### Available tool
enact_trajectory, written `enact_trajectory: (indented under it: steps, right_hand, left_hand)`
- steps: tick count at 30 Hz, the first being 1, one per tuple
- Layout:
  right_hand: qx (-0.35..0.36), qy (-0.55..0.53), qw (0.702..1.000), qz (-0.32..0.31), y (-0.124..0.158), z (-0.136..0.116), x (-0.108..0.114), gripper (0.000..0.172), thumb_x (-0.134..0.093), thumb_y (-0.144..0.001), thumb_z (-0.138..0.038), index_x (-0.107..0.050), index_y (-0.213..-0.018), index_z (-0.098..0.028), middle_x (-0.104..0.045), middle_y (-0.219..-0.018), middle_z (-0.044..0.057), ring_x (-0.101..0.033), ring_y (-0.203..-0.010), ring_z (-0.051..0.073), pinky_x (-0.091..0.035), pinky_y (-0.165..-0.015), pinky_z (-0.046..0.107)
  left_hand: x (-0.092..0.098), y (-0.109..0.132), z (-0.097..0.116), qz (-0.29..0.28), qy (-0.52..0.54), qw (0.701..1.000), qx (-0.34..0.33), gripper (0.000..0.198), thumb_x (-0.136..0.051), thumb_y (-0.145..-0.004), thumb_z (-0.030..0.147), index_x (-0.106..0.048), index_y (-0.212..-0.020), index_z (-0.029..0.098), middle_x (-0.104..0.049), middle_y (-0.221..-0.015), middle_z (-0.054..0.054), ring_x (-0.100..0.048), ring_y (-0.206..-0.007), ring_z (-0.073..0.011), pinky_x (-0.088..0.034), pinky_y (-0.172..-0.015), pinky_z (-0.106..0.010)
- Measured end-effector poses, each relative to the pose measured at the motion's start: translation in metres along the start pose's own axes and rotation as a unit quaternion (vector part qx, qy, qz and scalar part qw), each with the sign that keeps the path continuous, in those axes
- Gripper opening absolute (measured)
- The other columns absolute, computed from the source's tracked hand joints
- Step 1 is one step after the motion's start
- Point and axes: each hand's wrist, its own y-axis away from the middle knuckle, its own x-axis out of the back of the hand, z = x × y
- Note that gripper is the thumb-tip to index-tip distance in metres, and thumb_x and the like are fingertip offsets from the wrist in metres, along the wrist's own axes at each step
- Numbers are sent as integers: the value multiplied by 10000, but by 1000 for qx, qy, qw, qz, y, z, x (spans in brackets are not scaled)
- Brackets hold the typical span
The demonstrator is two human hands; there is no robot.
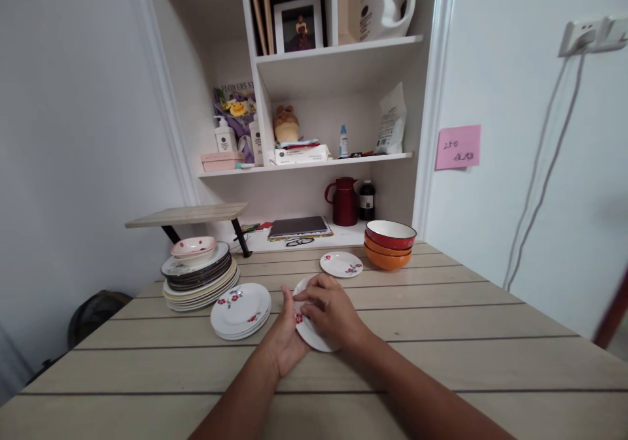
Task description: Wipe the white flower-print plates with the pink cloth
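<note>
A small white plate point(320, 343) with red flowers is tilted between my two hands, low over the wooden table. My left hand point(285, 337) grips its left edge, thumb up along the rim and the other fingers mostly hidden behind the plate. Across the plate's upper right lies my right hand point(334, 308), its fingers bent and their tips against the face; its palm side is hidden. Left of my hands sits a short stack of matching flowered plates point(240, 309). One more flowered plate point(341, 264) lies flat beyond my right hand.
At the left rises a tall stack of mixed plates point(201, 283) topped by a pink-rimmed bowl point(193, 246), close to a small raised stand point(189, 214). Red and orange bowls point(390, 247) are nested at the back right. Behind are glasses point(299, 242), a laptop point(297, 226) and a red jug point(345, 203).
</note>
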Motion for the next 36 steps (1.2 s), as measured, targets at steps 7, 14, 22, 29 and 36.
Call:
enact_trajectory:
  steps: [7,14,22,29,36]
  right_hand:
    - [49,-20,995,-82,0,-2,11,233,-690,-691,-91,-729,-836,-270,-638,-922,-6,-550,-933,177,-378,-876,330]
    - [41,-63,995,-71,0,-5,16,308,-649,-695,-60,-695,-933,-250,-672,-953,-1,-562,-943,175,-387,-878,315]
    - [-50,-9,998,32,-9,12,6,233,-622,-743,-158,-678,-951,-248,-594,-935,29,-546,-918,190,-408,-805,301]
    - [-98,40,993,-47,-7,29,20,173,-634,-743,-225,-652,-915,-232,-568,-906,14,-542,-773,154,-378,-705,262]
    - [-18,-32,988,-151,5,9,13,233,-643,-699,-131,-668,-899,-248,-570,-926,-2,-556,-849,154,-397,-767,256]
  left_hand:
    - [1,0,1,-4,14,1000,16,730,-378,-826,684,-533,-1288,140,-644,-1202,-161,-563,-1175,-274,-367,-1036,-422]
    - [-1,0,1,-13,9,1000,12,721,-367,-834,674,-557,-1256,122,-644,-1201,-162,-560,-1180,-256,-367,-1043,-388]
    - [-5,1,-1,6,-6,1000,-1,728,-398,-818,671,-530,-1294,136,-642,-1215,-165,-573,-1168,-263,-362,-1049,-414]
    - [3,-2,0,10,8,1000,-18,719,-403,-827,654,-512,-1316,139,-663,-1176,-165,-593,-1140,-272,-360,-1047,-437]
    - [1,2,5,31,-10,999,-29,672,-397,-842,644,-599,-1191,106,-684,-1117,-164,-604,-1114,-271,-392,-1020,-421]
